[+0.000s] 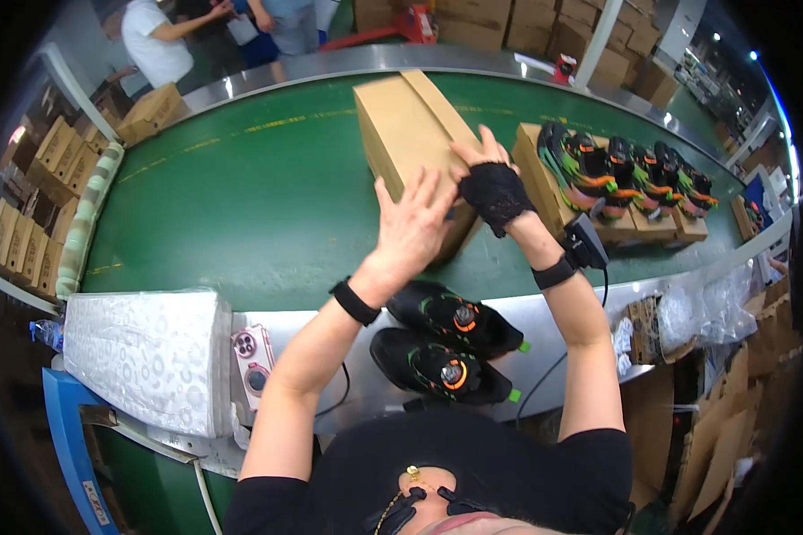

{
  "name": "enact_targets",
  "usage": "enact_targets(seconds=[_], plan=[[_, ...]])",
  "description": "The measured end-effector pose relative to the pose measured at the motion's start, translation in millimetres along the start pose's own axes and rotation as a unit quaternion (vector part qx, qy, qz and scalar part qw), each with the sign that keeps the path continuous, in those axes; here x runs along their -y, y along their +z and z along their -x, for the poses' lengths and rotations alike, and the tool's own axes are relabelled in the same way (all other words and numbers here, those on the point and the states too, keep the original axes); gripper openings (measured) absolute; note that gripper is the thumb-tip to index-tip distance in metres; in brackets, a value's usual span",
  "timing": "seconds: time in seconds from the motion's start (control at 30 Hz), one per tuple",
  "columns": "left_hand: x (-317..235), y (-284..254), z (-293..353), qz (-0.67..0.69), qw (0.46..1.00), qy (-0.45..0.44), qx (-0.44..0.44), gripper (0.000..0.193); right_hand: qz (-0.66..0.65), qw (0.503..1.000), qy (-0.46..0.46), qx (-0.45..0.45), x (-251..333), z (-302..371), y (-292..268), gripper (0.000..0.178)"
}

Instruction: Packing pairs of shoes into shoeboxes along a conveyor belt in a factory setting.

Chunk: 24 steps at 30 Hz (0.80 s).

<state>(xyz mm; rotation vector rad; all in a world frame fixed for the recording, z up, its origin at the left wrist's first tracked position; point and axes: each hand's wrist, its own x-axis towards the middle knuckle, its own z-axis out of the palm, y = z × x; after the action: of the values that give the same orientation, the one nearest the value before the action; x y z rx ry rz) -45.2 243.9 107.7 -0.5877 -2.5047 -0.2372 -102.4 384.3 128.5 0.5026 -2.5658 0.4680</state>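
Note:
A brown cardboard shoe box (408, 125) stands on the green conveyor belt in front of me, its lid closed as far as I can see. My left hand (412, 223) lies against the near part of the box with its fingers spread. Beside it, at the box's right edge, my right hand (493, 183) wears a black lace fingerless glove. Its visible fingers are stretched apart on the cardboard. Closer to me, two black shoes, a far one (428, 308) and a near one (410, 361), rest side by side along the metal edge, with orange rings and green tabs.
At the right, several black, green and orange shoes (598, 169) sit on cardboard boxes (544, 192). A stack of patterned wrapping sheets (147, 357) and a pink phone (253, 366) lie at the near left. More boxes (58, 147) are stacked beyond the belt's left end. People (156, 45) stand across the belt.

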Motion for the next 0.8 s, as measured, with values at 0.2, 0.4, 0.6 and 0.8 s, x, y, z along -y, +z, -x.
enact_targets(seconds=[0.2, 0.4, 0.6, 0.8], plan=[[32, -26, 28, 0.003, 0.999, -0.041, -0.015, 0.043, -0.131, 0.989, 0.046, -0.052, -64, -16, -15, 0.043], [164, -54, 127, 0.418, 0.821, -0.383, -0.063, 0.054, -0.374, 0.911, 0.162, -0.059, -115, -3, -29, 0.041], [201, -31, 165, 0.147, 0.905, -0.393, 0.066, 0.029, -0.23, 0.954, 0.187, 0.045, -145, 90, 78, 0.04], [161, 11, 125, 0.213, 0.939, -0.261, 0.074, 0.019, -0.283, 0.917, 0.28, -0.031, -196, 167, 54, 0.033]])
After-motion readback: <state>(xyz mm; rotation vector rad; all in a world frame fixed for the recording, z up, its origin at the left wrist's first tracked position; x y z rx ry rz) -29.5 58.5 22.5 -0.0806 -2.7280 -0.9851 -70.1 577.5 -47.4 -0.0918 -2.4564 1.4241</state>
